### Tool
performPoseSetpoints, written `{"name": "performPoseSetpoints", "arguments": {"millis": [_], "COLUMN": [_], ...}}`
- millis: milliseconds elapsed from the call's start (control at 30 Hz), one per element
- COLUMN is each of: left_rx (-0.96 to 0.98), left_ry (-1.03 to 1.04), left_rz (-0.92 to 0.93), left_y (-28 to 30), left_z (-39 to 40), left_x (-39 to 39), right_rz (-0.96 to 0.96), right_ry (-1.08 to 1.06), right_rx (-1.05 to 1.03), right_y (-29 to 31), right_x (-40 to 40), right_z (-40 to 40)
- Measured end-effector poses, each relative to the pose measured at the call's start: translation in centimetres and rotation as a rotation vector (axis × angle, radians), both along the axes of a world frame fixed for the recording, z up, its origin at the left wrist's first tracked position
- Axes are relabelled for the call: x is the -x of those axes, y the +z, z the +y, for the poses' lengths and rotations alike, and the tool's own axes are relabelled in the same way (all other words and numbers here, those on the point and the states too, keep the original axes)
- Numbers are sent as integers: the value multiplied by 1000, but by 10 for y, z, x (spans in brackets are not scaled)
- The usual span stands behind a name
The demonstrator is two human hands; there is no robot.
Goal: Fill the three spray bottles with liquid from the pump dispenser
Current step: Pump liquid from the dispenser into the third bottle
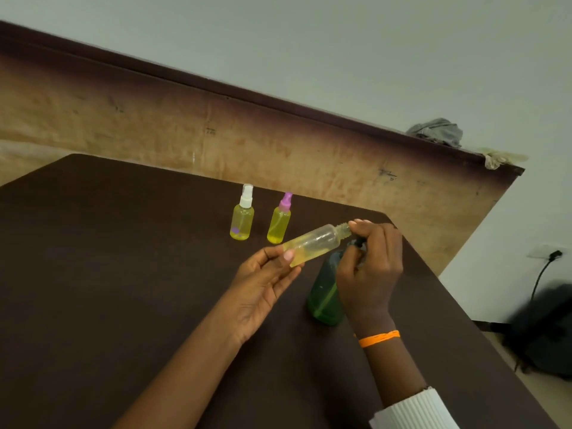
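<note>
Dark table (123,274): left hand (266,283) pinches uncapped bottle (315,243) base, neck at right hand (368,267).

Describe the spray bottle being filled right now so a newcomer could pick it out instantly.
On the dark table, near its right side, find the two hands. The left hand holds a tilted spray bottle over the green pump dispenser. Unlike the two upright capped bottles behind, it has no cap and is partly filled.

Plain room: dark table (123,274), bare wall (340,51), wall socket (544,251).
</note>
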State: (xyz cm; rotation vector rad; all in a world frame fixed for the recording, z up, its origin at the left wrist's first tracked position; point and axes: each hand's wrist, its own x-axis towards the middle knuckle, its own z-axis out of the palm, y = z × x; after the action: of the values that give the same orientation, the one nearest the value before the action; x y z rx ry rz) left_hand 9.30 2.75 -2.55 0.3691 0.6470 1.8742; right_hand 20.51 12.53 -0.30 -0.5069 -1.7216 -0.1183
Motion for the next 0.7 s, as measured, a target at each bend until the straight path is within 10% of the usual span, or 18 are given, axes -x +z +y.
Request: {"name": "performPoseSetpoints", "arguments": {"millis": [700], "left_rx": [-11], "left_ry": [24], "left_rz": [-15], "left_y": [3], "left_z": [-1], "left_x": [0], "right_rz": [-112], "right_ry": [-68], "right_rx": [98], "right_y": [23], "right_x": [-7], "right_z": [-6]}}
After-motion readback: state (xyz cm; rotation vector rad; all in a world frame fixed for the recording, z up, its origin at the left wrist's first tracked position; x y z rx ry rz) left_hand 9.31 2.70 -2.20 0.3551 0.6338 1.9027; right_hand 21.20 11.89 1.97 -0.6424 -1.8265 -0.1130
